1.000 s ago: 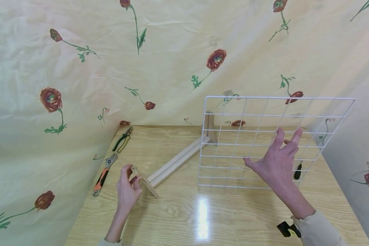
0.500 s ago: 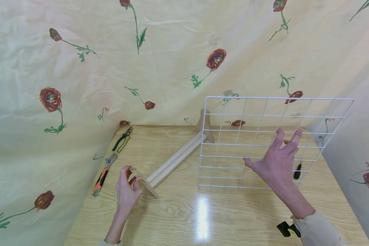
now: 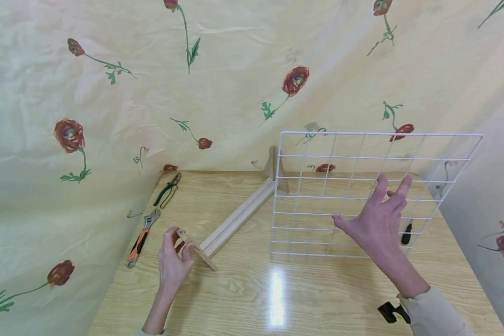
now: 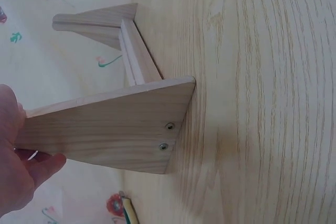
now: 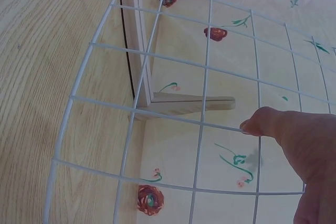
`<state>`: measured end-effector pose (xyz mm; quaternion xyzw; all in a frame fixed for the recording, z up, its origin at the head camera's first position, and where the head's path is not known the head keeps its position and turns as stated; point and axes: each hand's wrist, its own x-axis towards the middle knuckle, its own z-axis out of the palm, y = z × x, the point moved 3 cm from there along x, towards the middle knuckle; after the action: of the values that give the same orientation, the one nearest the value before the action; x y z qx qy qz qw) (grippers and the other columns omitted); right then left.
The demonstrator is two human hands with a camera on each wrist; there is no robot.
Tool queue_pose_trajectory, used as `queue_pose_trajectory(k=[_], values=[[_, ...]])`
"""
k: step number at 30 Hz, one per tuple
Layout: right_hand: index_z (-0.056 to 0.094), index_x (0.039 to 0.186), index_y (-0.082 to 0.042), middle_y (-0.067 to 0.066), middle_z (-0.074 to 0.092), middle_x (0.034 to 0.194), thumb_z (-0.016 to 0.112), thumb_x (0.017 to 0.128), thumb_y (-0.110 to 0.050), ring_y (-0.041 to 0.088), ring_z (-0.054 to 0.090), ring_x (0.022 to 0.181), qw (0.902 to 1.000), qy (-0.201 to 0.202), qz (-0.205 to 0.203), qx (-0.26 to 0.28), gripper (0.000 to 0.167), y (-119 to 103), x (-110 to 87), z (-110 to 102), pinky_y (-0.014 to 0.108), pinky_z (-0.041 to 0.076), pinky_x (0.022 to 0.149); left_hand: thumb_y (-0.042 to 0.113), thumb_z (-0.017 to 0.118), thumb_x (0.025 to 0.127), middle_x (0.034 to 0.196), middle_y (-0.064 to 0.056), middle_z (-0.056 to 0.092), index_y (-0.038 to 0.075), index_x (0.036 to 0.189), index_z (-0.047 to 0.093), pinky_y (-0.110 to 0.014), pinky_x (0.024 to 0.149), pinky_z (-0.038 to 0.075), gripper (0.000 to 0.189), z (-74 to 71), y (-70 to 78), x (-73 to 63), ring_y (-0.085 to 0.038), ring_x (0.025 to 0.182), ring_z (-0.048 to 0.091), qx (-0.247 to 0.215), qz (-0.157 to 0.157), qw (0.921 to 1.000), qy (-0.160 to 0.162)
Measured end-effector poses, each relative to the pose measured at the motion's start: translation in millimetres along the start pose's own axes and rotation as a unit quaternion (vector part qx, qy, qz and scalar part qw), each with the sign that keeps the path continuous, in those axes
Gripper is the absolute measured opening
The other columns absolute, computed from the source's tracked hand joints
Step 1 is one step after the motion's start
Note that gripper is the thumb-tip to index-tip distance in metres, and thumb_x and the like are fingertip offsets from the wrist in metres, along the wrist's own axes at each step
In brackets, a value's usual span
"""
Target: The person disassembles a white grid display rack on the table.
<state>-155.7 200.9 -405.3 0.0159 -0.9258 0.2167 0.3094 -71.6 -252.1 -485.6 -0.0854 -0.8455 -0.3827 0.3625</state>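
The left hand point(image 3: 174, 261) pinches the narrow top of the near end panel point(image 4: 110, 124) of a wooden stand point(image 3: 237, 218) between thumb and fingers. The stand rests on the wood-grain tabletop point(image 3: 243, 298), its grooved rail running diagonally to the far end panel point(image 4: 100, 17), which is partly behind the left side of a white wire grid point(image 3: 353, 178). Two screws point(image 4: 169, 126) are set in the near panel's outer face. The right hand point(image 3: 378, 228), fingers parted, holds the grid at a backward tilt, the thumb on one wire and the fingertips at a higher one. Pliers point(image 3: 166, 191) and an adjustable wrench point(image 3: 143, 238) lie along the table's left edge; a black-handled tool point(image 3: 407, 234) lies behind the grid's lower right portion. Floral-printed cloth point(image 3: 235, 102) covers the background.
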Motion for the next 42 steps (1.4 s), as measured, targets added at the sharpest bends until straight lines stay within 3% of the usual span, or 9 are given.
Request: queue_pose_trajectory(k=[13,19,31,34,38,42], values=[[0.013,0.146,-0.001,0.033,-0.013,0.157,0.099,0.045,-0.028,0.058,0.036,0.098,0.9994,-0.025,0.021,0.010,0.136,-0.1,0.7,0.7,0.059,0.045,0.054,0.027,0.065,0.097,0.100,-0.026,0.059,-0.013,0.119,0.047,-0.054,0.066,0.061,0.050,-1.8,-0.1,-1.8,-0.049,0.093,0.064,0.005,0.008,0.9999,0.006],[0.014,0.146,0.001,0.034,-0.012,0.157,0.099,0.045,-0.029,0.058,0.035,0.097,0.9997,-0.017,0.010,0.012,0.136,-0.2,0.4,1.9,0.061,0.046,0.053,0.018,0.070,0.095,0.100,-0.024,0.059,-0.014,0.119,0.048,-0.054,0.067,0.061,0.046,-2.5,0.7,-3.3,-0.048,0.093,0.065,0.004,0.011,0.9999,0.009],[0.015,0.147,0.003,0.033,-0.014,0.157,0.099,0.045,-0.028,0.057,0.036,0.100,0.9994,-0.027,0.017,0.014,0.135,-1.0,0.8,5.0,0.061,0.046,0.055,0.026,0.067,0.096,0.101,-0.024,0.060,-0.014,0.119,0.049,-0.054,0.070,0.060,0.049,-4.2,1.9,-4.7,-0.046,0.095,0.065,0.008,0.013,0.9998,0.014],[0.015,0.147,0.003,0.033,-0.014,0.157,0.099,0.046,-0.028,0.057,0.035,0.098,0.9994,-0.026,0.018,0.016,0.135,-0.8,0.7,5.6,0.061,0.046,0.054,0.014,0.073,0.092,0.101,-0.025,0.060,-0.014,0.119,0.048,-0.054,0.071,0.060,0.046,-4.9,2.0,-5.9,-0.047,0.096,0.064,0.015,0.002,0.9998,0.011],[0.015,0.146,0.002,0.033,-0.013,0.157,0.099,0.046,-0.028,0.057,0.035,0.095,0.9996,-0.020,0.013,0.017,0.134,-0.7,0.0,6.6,0.061,0.046,0.053,-0.011,0.079,0.077,0.100,-0.025,0.060,-0.012,0.119,0.049,-0.053,0.070,0.061,0.052,-5.2,2.4,-6.5,-0.046,0.094,0.065,0.026,-0.003,0.9996,0.011],[0.016,0.146,0.003,0.034,-0.013,0.157,0.099,0.046,-0.028,0.058,0.036,0.096,0.9994,-0.025,0.016,0.018,0.134,-1.5,-0.4,7.5,0.061,0.046,0.052,-0.013,0.079,0.074,0.099,-0.025,0.060,-0.011,0.119,0.049,-0.053,0.068,0.061,0.054,-5.5,1.9,-7.3,-0.044,0.092,0.065,0.033,-0.001,0.9993,0.015]])
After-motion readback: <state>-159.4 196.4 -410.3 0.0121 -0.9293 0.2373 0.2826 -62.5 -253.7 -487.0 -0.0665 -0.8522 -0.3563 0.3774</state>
